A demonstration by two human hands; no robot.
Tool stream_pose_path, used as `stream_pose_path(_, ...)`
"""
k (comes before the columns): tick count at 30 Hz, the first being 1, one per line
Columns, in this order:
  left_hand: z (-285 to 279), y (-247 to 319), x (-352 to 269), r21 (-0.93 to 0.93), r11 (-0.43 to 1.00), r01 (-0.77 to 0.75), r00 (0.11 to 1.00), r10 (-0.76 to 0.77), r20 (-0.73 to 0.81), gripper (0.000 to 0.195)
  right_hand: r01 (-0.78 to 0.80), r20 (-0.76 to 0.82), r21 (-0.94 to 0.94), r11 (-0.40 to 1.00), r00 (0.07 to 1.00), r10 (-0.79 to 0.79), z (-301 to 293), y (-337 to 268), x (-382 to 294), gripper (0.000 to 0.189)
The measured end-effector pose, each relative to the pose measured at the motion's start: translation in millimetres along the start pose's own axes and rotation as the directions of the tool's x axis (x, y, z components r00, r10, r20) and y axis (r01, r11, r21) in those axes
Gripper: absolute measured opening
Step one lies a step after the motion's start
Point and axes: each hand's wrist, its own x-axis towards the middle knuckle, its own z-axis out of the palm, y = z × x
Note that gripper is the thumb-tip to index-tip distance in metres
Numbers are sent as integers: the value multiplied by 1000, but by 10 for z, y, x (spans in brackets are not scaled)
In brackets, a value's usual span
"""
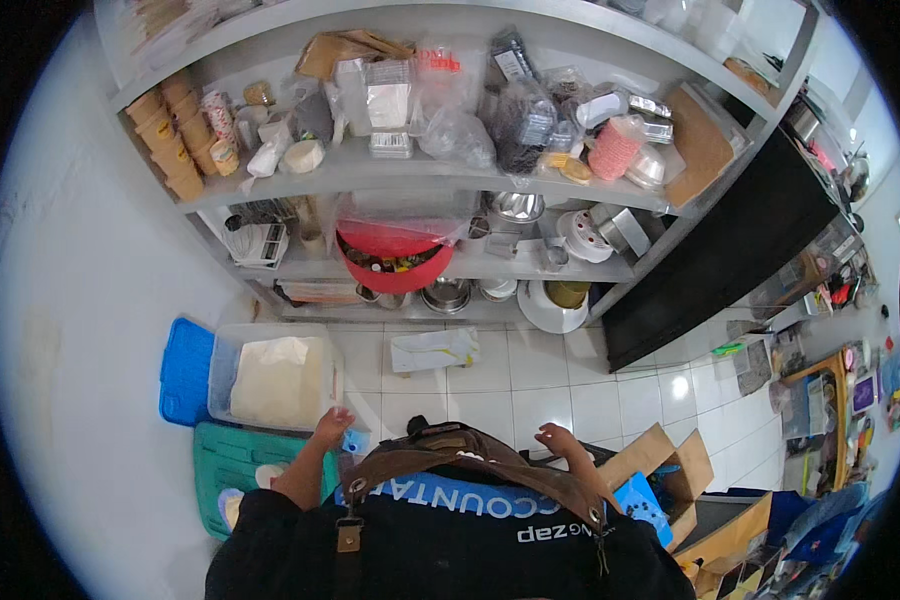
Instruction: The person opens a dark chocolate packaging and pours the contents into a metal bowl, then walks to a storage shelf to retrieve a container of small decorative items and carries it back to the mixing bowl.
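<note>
My left hand (334,425) is at the near right corner of a clear plastic bin (333,375); whether it touches the rim cannot be told. A pale sack or block of material (279,379) lies in the bin. Close to my left hand is a small blue-and-white item (355,441). My right hand (554,437) is over the tiled floor with fingers apart and nothing seen in it. A brown apron (450,452) hangs over my black shirt between both hands. Ahead on the floor lies a white wrapped package (435,350).
Grey shelving (450,176) stands ahead, with paper cups (165,150), a red round container (395,277) and metal bowls (447,295). A blue lid (184,371) and a green lid (229,465) lie left. At right are an open cardboard box (682,480) and a black panel (720,247).
</note>
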Motion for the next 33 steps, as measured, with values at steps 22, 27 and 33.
stream_pose_path(22, -684, 447, 246, 230, 971, 57, 990, -84, 111, 25, 151, -21, 388, 909, 988, -155, -678, -414, 3231, 29)
stream_pose_path(27, -561, 425, -625, -515, 624, 587, 578, -769, -274, 23, -5, 145, 776, 631, 975, -171, -1194, -2100, 4010, 24)
stream_pose_path(33, 77, 527, -980, -417, 582, 698, 591, -797, -125, 25, 688, -42, -283, 668, 687, -725, -813, -2801, 4570, 28)
